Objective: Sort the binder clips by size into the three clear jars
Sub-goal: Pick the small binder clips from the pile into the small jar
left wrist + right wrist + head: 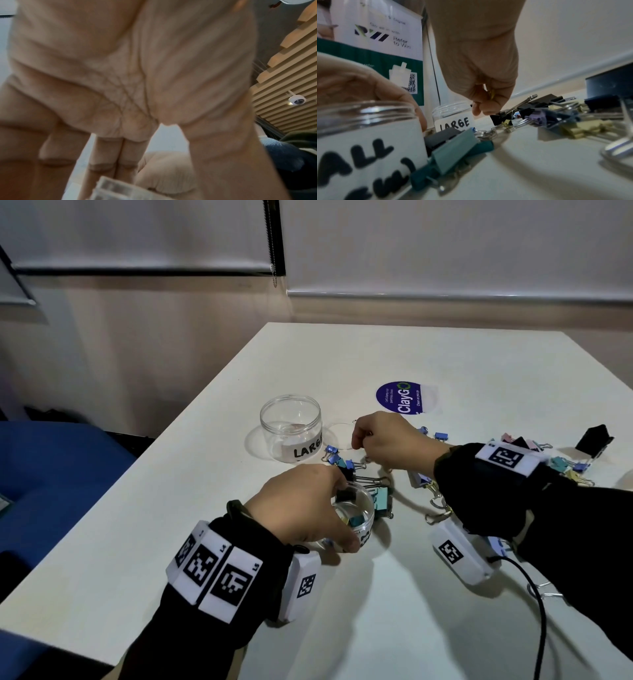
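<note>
Binder clips [363, 474] lie scattered in a loose heap across the middle and right of the white tabletop [445, 628]: small blue ones, teal and pale yellow mid-sized ones, black ones, all with silver wire handles. The left hand [301, 508] curls round the rim of a clear jar [359, 520] near the front; its white label, seen from the right wrist view, ends in "ALL", and a few teal, yellow and black clips sit inside. The right hand [387, 440] hovers over the heap with fingers curled; the right wrist view shows something yellowish tucked in the fist, its fingertips [485, 111] at a small black clip [499, 119], though whether the grip holds it I cannot tell. Behind stands a second clear jar [291, 428] labelled "LARGE". A blue round sticker [400, 398] lies farther back.
</note>
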A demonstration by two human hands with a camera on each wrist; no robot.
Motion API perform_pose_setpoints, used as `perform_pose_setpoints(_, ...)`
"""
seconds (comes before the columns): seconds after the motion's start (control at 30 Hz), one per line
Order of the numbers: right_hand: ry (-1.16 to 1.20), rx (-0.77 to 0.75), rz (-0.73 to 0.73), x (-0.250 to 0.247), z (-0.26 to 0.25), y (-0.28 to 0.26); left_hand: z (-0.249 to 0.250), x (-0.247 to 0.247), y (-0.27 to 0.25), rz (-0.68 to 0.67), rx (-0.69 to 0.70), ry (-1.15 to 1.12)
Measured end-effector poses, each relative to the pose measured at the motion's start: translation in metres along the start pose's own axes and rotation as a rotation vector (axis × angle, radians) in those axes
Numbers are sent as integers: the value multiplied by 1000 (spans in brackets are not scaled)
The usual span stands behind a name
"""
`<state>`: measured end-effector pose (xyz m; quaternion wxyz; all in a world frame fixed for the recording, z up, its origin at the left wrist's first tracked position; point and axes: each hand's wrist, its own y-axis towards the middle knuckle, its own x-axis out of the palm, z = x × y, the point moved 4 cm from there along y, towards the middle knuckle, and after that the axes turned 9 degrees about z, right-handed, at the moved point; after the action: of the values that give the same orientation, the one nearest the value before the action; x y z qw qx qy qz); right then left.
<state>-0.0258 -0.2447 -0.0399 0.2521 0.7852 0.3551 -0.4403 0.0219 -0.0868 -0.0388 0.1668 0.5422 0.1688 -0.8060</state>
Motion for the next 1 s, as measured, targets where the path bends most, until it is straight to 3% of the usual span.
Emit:
perform_pose_setpoints(0.1,74,42,-46,-1,1,1,1,-1,0,2,3,6)
perform_pose_setpoints(0.23,-151,-119,-105,12,-6,-1,2,-1,0,-3,11,7)
perform_pose_setpoints(0.33,-177,-175,-102,17,-9,0,1,-1,0,-6,16,3)
perform_pose_setpoints(0.57,-214,-180,-166,18,-8,-1,0,0,0,3,12,-12)
perform_pose_setpoints(0.77,-273,-226,-130,19,-8,-1,0,2,1,1,12,-7)
perform_pose_setpoints(0.9,-223,-154,-75,9,-10,-5,0,1,2,5,11,-24)
perform_pose_setpoints(1.0,19,-1,-68,-4,-11,-11,0,1,2,5,18,-31)
